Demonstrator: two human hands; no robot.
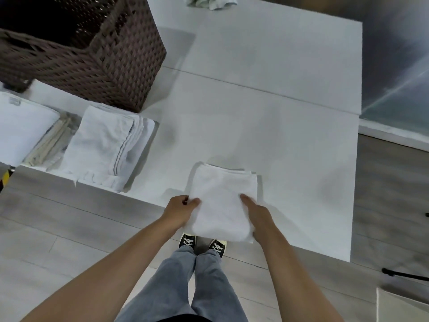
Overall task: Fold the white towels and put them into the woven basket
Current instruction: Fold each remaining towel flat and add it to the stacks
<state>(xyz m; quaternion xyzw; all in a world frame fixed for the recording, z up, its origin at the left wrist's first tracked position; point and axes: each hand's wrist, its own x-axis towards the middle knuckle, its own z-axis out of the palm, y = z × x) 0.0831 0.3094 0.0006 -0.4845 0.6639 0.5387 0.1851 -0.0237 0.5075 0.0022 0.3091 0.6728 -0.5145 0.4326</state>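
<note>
Folded towel (222,205): white, a rectangle several layers thick, at the near edge of the white table (290,135), its near end hanging past that edge over my shoes. Long axis runs from me toward the far side of the table; stacked layer edges show at the far end.

My left hand (180,211): grips the towel's left edge, thumb on top, fingers curled underneath and hidden by the cloth.

My right hand (256,213): holds the right edge, thumb lying on top and pointing away from me, fingers tucked under the towel and out of sight.

Stack of folded towels (109,147): white, left of the held towel and well apart from it, at the table's near left edge; one has thin grey stripes.

Woven basket (92,54): dark brown, beyond the stack at the far left of the table; its top is cut off by the picture edge and its inside is too dark to make out.

Crumpled cloth (209,2): pale, at the far end of the table, mostly cut off.

White slab (21,126): at the far left, partly cut off; I cannot tell what it is.
</note>
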